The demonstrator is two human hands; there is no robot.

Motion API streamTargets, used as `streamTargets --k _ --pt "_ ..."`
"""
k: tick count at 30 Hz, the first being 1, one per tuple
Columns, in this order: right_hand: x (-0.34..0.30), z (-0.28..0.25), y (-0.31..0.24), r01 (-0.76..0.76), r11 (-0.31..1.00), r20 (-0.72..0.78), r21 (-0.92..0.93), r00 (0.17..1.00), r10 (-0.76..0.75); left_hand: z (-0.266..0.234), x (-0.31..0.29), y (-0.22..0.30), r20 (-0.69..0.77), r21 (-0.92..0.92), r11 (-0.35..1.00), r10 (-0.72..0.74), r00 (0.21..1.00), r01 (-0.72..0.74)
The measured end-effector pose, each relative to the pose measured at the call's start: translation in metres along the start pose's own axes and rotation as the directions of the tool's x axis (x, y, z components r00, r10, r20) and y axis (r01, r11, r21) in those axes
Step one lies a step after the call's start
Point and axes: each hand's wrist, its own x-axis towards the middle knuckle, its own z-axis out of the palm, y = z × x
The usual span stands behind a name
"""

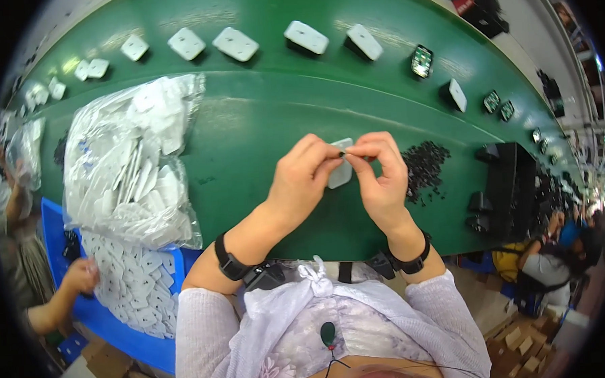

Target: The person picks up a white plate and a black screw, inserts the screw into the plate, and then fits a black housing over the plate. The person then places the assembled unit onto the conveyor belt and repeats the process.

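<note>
Both hands meet above the middle of the green table. My left hand [301, 177] is closed in a pinch, with a small black piece [341, 154] at its fingertips. From the other side, my right hand [383, 177] pinches at the same piece, thumb against forefinger. Just beneath the fingers is a white rounded rectangular cover [341, 174], partly hidden by them; whether it is held or lies on the table cannot be made out. Right of my right hand, a loose heap of small black pieces [426, 170] is spread on the table.
To the left lies a clear plastic bag [132, 162] of white covers, above a blue bin [130, 342] holding many more. White-topped units [235, 44] line the far green strip. A black box [508, 187] stands right. Another person's hand [82, 275] reaches near the bin.
</note>
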Motion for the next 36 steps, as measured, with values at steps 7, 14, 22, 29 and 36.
streamTargets --k 7,14,22,29,36 --pt "0.001 0.002 -0.004 0.024 0.995 0.062 -0.093 0.998 -0.018 -0.002 -0.002 -0.001 -0.009 0.190 0.975 0.115 0.993 -0.111" --pt "-0.002 -0.002 0.001 -0.152 0.988 0.134 0.036 0.980 0.146 -0.002 -0.006 -0.004 -0.028 0.225 0.958 0.191 0.981 -0.180" --pt "-0.006 -0.010 -0.005 -0.188 0.982 0.074 -0.030 0.979 0.190 0.000 -0.004 0.011 -0.036 -0.177 0.974 -0.149 0.988 0.140" --pt "0.000 0.008 -0.007 0.039 0.999 -0.016 -0.019 0.999 -0.039 -0.009 0.000 -0.004 0.184 -0.709 0.535 -0.489 0.853 0.460" --pt "0.004 0.007 0.000 0.026 0.994 -0.041 -0.107 0.999 -0.030 -0.003 0.005 0.002 0.217 -0.670 0.573 -0.455 0.864 0.471"
